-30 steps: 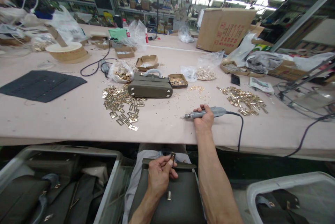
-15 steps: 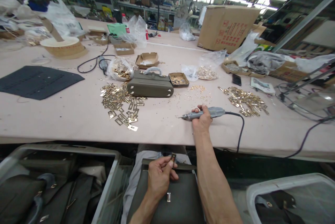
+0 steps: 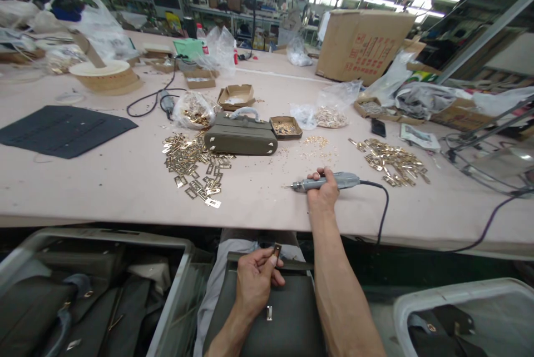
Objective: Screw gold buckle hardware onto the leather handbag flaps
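A dark bag (image 3: 292, 329) lies across the person's lap, a small metal clasp (image 3: 269, 313) on its face; above it the left hand (image 3: 253, 282) pinches a metal plate (image 3: 277, 251) between thumb and fingers, near the bag's far edge; a left bin (image 3: 172, 296) stands beside, packed with more dark bags (image 3: 98, 310), and a right bin (image 3: 403, 308) holds others.

The hands are well apart: the right hand (image 3: 323, 189) reaches over the tabletop (image 3: 258, 212), closed round a grey driver (image 3: 347, 180), whose tip points left; its cord (image 3: 386, 204) drops off the near edge.

Beyond, a pile of frames (image 3: 189, 159) spreads to the left and a pile of clasps (image 3: 394, 162) to the right; between them stands a second bag (image 3: 242, 137), its handle (image 3: 245, 112) up, with a tray (image 3: 286, 128) of small parts just beside it; a black sheet (image 3: 67, 132) lies far left, a phone (image 3: 378, 127) rests behind the clasps; farther back are a spool (image 3: 106, 78) and a large carton (image 3: 367, 48).
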Available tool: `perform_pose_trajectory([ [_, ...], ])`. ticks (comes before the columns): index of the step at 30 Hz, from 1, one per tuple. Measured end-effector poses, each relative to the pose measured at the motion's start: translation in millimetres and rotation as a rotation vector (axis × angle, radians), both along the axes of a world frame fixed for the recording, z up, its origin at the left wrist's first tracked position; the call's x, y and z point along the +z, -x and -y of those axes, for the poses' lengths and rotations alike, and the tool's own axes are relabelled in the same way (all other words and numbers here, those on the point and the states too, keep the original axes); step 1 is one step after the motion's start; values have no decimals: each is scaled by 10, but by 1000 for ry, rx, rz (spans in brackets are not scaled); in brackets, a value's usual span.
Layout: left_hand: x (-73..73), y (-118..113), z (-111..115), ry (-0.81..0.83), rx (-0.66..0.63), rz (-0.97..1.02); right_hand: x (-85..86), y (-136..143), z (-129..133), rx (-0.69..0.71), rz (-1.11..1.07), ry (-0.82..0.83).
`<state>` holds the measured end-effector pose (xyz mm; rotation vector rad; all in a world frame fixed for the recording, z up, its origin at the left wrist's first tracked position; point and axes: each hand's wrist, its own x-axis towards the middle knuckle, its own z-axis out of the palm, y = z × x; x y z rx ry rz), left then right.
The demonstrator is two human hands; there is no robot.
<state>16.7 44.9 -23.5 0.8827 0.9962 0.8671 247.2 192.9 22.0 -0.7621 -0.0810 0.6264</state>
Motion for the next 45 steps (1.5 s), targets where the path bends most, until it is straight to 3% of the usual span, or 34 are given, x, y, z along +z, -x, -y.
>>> perform_pose_trajectory([
  [21,34,17,26,13,14,0,-18,-22,88,12,12,-3],
  [45,-33,16,32,2,27,2,43,24,136,16,31,0],
])
